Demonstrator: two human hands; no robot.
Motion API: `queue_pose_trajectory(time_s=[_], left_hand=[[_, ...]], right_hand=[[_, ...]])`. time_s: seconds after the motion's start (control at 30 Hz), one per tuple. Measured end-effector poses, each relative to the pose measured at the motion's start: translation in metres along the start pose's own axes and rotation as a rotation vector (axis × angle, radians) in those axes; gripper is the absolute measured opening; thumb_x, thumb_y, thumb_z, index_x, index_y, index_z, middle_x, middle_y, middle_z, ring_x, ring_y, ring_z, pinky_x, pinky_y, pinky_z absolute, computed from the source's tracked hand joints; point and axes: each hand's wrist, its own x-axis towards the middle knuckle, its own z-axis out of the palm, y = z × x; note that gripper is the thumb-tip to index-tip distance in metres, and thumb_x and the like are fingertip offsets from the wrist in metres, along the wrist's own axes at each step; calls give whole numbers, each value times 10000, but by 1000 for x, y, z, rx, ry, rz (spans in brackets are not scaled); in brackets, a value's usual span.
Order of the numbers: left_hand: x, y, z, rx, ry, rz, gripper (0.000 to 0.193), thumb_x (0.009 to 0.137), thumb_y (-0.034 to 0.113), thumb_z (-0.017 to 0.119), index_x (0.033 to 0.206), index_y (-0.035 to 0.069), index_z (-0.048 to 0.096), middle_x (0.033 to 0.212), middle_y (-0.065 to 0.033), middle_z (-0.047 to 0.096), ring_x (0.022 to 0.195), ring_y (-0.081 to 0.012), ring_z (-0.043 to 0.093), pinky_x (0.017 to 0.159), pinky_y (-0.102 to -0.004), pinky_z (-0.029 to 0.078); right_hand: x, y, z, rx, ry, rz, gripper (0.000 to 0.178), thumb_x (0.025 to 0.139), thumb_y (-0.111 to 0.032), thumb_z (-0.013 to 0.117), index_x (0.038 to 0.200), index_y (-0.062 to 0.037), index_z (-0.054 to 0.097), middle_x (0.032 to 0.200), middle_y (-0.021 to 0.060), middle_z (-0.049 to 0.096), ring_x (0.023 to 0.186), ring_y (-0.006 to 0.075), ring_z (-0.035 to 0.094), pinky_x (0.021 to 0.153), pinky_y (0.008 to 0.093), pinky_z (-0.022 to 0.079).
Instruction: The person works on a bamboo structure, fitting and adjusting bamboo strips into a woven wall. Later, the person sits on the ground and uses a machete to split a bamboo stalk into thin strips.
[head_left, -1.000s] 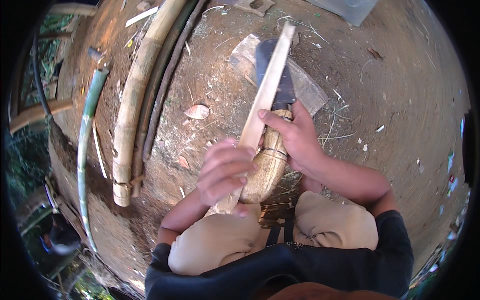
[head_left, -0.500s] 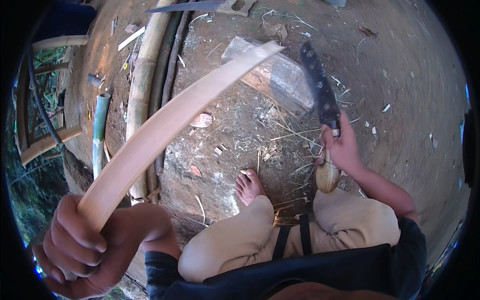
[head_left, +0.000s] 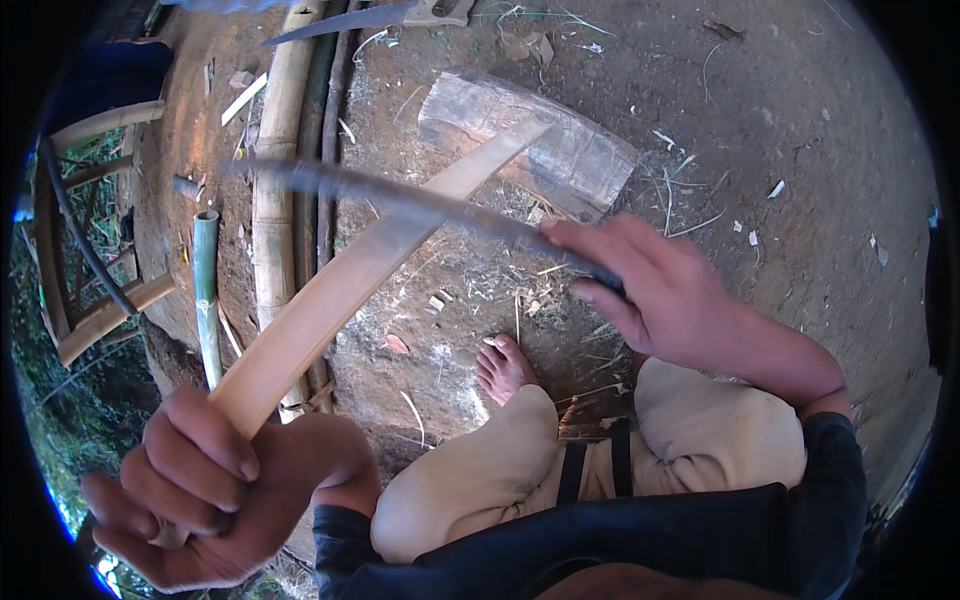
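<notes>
My left hand point(head_left: 215, 490) is closed around the near end of a long, flat bamboo strip point(head_left: 315, 320). The pale strip slants up and to the right, its far end over a wooden block point(head_left: 525, 140) on the ground. In my right hand point(head_left: 665, 290) is a dark-bladed machete point(head_left: 375, 190), blurred by motion. Its blade points left and crosses over the strip's upper part in this view; whether the two touch I cannot tell. The handle is hidden in my fingers.
Left of me lie a thick bamboo pole point(head_left: 280, 180) and a short green bamboo piece point(head_left: 205, 290). A handsaw point(head_left: 370, 18) rests across the poles at the far end. Shavings litter the dirt floor around my bare foot point(head_left: 505, 370). A wooden frame point(head_left: 100, 240) stands at the far left.
The machete has swung from upright on the right to lying leftward across the strip. My right hand has turned over, and my left hand has shifted slightly right with the strip.
</notes>
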Motion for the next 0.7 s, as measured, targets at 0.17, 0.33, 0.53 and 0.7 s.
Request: queue_pose_trajectory(time_s=[0.17, 0.33, 0.53, 0.7], left_hand=[[0, -1, 1, 3, -81, 54, 215, 1022, 188, 439, 817, 137, 400, 509, 83, 279, 398, -36, 270, 462, -231, 323], [-7, -5, -4, -103, -36, 115, 172, 1012, 186, 437, 866, 97, 431, 514, 83, 260, 394, -21, 277, 434, -221, 305], [-4, -4, -17, -148, -43, 58, 181, 1002, 162, 430, 919, 9, 479, 516, 89, 258, 393, -19, 269, 440, -222, 306], [-10, -7, -11, -90, 6, 113, 167, 1004, 155, 428, 878, 45, 432, 501, 85, 257, 388, -28, 252, 451, -235, 309]], right_hand=[[0, 45, 12, -212, -19, 222, 536, 916, -123, 669, 1437, -135, 547, 867, 97, 609, 640, 254, 659, 528, 385, 565], [-1, 35, 2, -196, 10, 32, 567, 895, -135, 675, 1448, -165, 551, 835, 86, 612, 664, 258, 669, 561, 384, 580], [2, 63, 15, -95, 59, 136, 624, 819, -102, 699, 1431, -176, 606, 836, 100, 596, 637, 264, 622, 602, 389, 563], [-4, 35, 2, -189, -17, 105, 571, 828, -92, 695, 1393, -140, 626, 847, 129, 649, 690, 278, 664, 614, 388, 562]])
